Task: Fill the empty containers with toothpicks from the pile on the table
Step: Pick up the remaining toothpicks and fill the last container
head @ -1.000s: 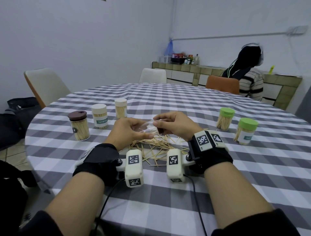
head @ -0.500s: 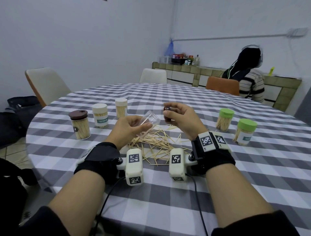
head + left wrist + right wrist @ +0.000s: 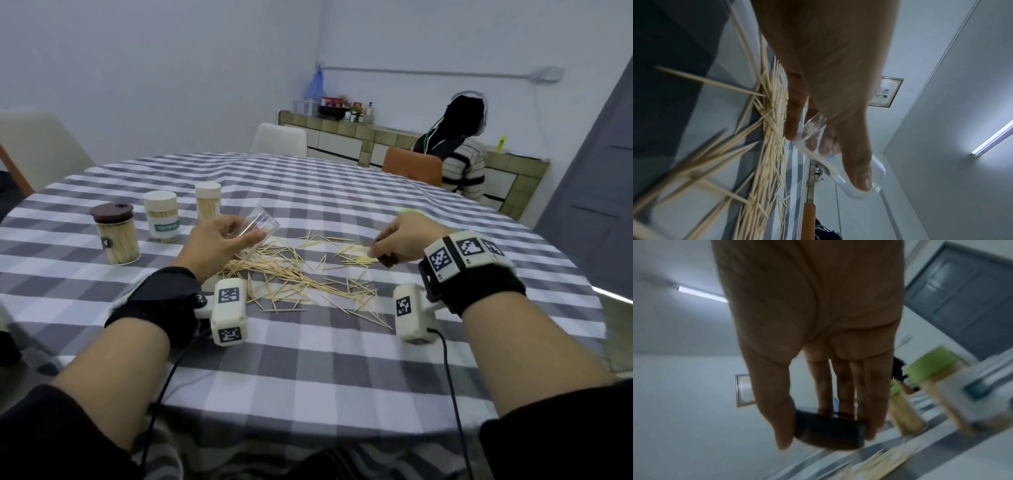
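Green-lidded containers (image 3: 929, 363): motion-blurred in right wrist view; in head view nearly all hidden behind right hand (image 3: 402, 240), only a lid sliver showing. Dark lid (image 3: 828, 428): blurred, partly covered by fingers (image 3: 871, 386). Label text on white-lidded container (image 3: 161, 216): too small to read. Clear container (image 3: 840, 164): base hidden by left hand (image 3: 824, 68). Both forearms cut off at btm edge, head view.
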